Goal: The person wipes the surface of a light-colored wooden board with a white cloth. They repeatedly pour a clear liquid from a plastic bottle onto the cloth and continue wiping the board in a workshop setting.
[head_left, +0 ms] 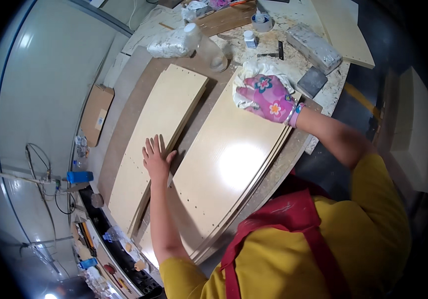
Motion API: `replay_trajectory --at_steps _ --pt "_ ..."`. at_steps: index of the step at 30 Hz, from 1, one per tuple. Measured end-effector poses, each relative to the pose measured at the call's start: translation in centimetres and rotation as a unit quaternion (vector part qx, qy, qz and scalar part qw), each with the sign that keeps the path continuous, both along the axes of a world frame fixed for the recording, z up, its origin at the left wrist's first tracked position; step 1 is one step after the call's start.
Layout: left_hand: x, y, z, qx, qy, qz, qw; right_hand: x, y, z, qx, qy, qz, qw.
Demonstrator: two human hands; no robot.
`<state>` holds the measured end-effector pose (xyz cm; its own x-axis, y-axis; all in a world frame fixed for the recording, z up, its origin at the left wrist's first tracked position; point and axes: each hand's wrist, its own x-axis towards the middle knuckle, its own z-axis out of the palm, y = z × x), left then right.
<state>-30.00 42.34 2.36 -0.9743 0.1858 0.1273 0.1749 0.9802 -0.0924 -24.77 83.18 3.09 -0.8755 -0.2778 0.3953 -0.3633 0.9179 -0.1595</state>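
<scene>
My left hand (158, 163) is bare, its fingers spread flat on the right edge of the left stack of cream panels (166, 107). My right hand (272, 102) wears a pink flowered glove. It presses a crumpled white cloth (256, 69) onto the far end of the right stack of cream panels (211, 144). Small holes dot the panels along their edges, and a bright light reflects off the right stack's top surface. A narrow gap separates the two stacks. The glove partly hides the cloth.
Beyond the stacks stand a clear plastic bottle (209, 50), a small white bottle (250, 39) and a tape roll (261, 23). A plastic-wrapped block (314, 48) and a dark grey block (312, 82) lie right of the cloth. More panels (346, 32) overhang the far right edge.
</scene>
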Motion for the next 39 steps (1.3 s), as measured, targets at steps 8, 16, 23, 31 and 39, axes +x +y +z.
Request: replay_trajectory --at_steps 8,16,23,31,39 --pt "-7.3 -1.3 -0.6 -0.089 -0.064 -0.047 0.993 0.1 1.6 0.0 -0.041 -0.033 0.009 0.999" --pt "-7.4 -1.5 -0.2 -0.102 -0.034 -0.069 0.992 0.1 1.5 0.2 -0.097 -0.018 0.009 0.995" --pt "-8.0 -0.7 0.4 -0.102 -0.095 -0.047 0.989 0.0 1.8 0.3 -0.101 -0.082 0.009 0.991" --pt "-6.0 1.9 -2.9 -0.12 -0.026 0.005 0.992 -0.1 2.2 1.0 -0.102 -0.142 0.015 0.984" --pt "-7.3 -0.8 -4.2 -0.285 0.049 -0.09 0.953 0.1 1.8 0.0 -0.09 -0.04 -0.005 0.995"
